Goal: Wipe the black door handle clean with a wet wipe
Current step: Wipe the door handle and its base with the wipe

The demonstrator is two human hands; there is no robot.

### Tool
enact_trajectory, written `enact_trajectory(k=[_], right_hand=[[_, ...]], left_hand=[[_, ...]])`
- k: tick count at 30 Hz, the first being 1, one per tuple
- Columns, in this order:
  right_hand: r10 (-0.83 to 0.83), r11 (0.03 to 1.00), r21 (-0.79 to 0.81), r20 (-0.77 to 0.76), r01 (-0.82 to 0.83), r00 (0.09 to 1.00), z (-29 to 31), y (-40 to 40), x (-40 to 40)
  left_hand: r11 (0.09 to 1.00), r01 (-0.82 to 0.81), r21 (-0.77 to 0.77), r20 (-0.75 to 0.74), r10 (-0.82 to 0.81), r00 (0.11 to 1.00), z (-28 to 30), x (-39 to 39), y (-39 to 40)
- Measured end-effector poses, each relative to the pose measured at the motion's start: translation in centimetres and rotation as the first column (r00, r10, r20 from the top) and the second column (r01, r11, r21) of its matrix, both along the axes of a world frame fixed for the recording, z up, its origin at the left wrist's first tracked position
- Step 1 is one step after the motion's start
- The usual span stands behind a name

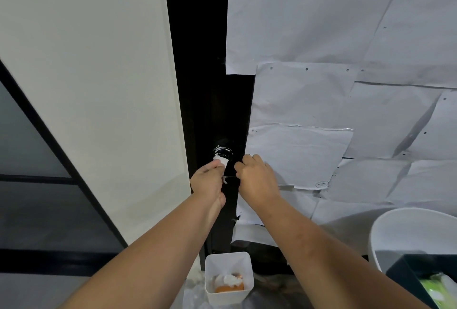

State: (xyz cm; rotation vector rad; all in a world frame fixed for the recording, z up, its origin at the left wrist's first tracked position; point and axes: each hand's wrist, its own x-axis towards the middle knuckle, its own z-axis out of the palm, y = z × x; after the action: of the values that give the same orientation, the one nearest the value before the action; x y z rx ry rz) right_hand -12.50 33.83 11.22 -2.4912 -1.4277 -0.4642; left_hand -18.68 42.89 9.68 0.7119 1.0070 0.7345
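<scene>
Handle: one black door handle (223,151) is sitting low on the dark strip of the door (212,101), its round base smeared with white streaks and catching a little shine.
Wipe: one white wet wipe (220,160) is bunched small and pressing against the underside of the handle.
Left hand: the left hand (209,180) is pinching the wipe between its fingertips and thumb, fingers curled in around it, arm reaching up from below.
Right hand: the right hand (256,176) is resting just beside the handle at the door's edge, knuckles bent; whether it is gripping anything I cannot tell, since the fingertips are turned away.
Paper: many overlapping white paper sheets (333,61) are covering the door to the right, dotted with small dark spots.
Wall: a pale wall panel (99,86) is standing to the left, with a dark-framed glass pane (29,150) beyond it.
Floor: one square white bin (228,277) is sitting below the hands, holding crumpled white and orange scraps; one larger round white tub (408,232) is showing at the right.
</scene>
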Motion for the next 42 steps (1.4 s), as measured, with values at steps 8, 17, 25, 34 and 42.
enact_trajectory(k=[8, 17, 25, 34, 42], right_hand=[[0.017, 1.000, 0.005, -0.013, -0.017, 1.000, 0.3, -0.2, -0.1], [0.009, 1.000, -0.020, -0.008, -0.009, 1.000, -0.1, 0.0, 0.2], [0.010, 1.000, -0.013, -0.014, -0.010, 1.000, 0.0, 0.1, 0.1], [0.015, 0.999, -0.033, -0.007, -0.015, 1.000, 0.2, -0.1, 0.0], [-0.015, 0.999, -0.028, 0.010, 0.015, 1.000, -0.4, 0.2, 0.3]], left_hand=[[0.969, 0.203, -0.141, -0.095, -0.217, 0.971, 0.9, 1.4, 1.7], [0.972, 0.218, 0.086, -0.288, -0.185, 0.939, 1.7, 0.4, 1.8], [0.954, 0.278, 0.114, -0.331, -0.227, 0.916, 2.3, 0.5, 1.1], [0.960, 0.272, 0.061, -0.283, -0.244, 0.927, 2.3, 0.0, 1.6], [0.944, 0.296, 0.147, -0.345, -0.231, 0.910, 2.4, 0.0, 1.8]])
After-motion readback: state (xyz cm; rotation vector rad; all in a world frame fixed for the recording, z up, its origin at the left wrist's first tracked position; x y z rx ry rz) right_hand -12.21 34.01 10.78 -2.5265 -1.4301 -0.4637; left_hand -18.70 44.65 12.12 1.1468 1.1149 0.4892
